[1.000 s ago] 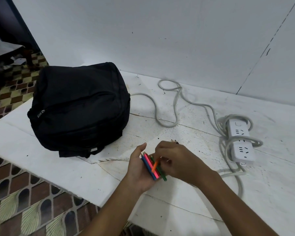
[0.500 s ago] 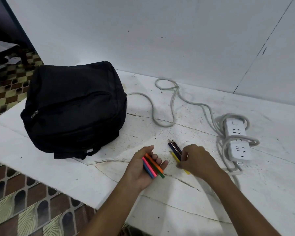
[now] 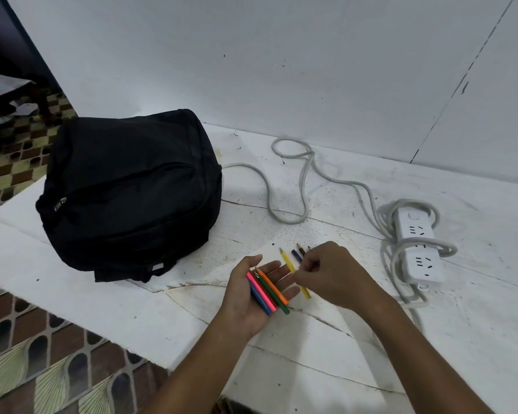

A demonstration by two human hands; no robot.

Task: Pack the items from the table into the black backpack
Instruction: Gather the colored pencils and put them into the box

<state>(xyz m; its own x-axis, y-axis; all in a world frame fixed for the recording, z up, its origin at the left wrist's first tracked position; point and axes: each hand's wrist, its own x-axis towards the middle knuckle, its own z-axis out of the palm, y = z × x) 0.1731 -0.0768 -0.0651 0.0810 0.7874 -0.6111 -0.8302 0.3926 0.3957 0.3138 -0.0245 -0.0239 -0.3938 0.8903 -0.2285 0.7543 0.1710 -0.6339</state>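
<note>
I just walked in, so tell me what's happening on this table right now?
A person is gathering colored pencils. The left hand lies palm up with four pencils across it, while the right hand pinches a yellow pencil beside two dark pencils on the table. The black backpack sits zipped shut; a power strip lies at right.

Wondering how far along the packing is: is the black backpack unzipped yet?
No, the black backpack lies closed on the table, its zipper shut.

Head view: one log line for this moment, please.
left hand: open, four pencils on palm | right hand: pinching yellow pencil | backpack: zipped | power strip: on table
</note>
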